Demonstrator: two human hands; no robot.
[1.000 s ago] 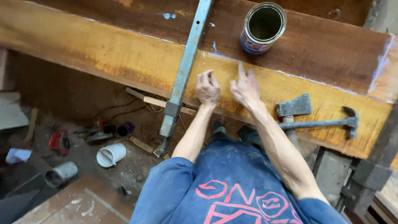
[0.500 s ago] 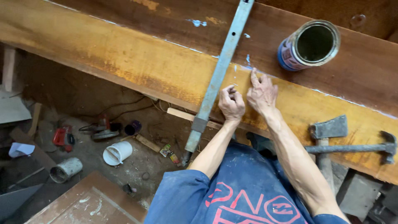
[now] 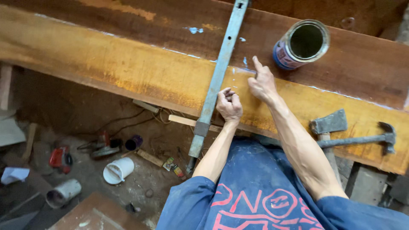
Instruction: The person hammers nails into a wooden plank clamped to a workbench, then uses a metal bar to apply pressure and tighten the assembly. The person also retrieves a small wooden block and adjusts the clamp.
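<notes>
Left hand (image 3: pixel 229 104) loosely clenched, empty, beside long grey metal bar (image 3: pixel 217 81) on orange-brown wooden plank (image 3: pixel 128 70); right hand (image 3: pixel 262 83) released, forefinger pressing the plank near open round tin can (image 3: pixel 300 44)

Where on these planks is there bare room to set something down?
The long stretch of plank left of the metal bar is bare. So is the dark board right of the can, above the axe. It is crowded between bar and can, where the left hand and right hand rest, and around axe and hammer.
</notes>
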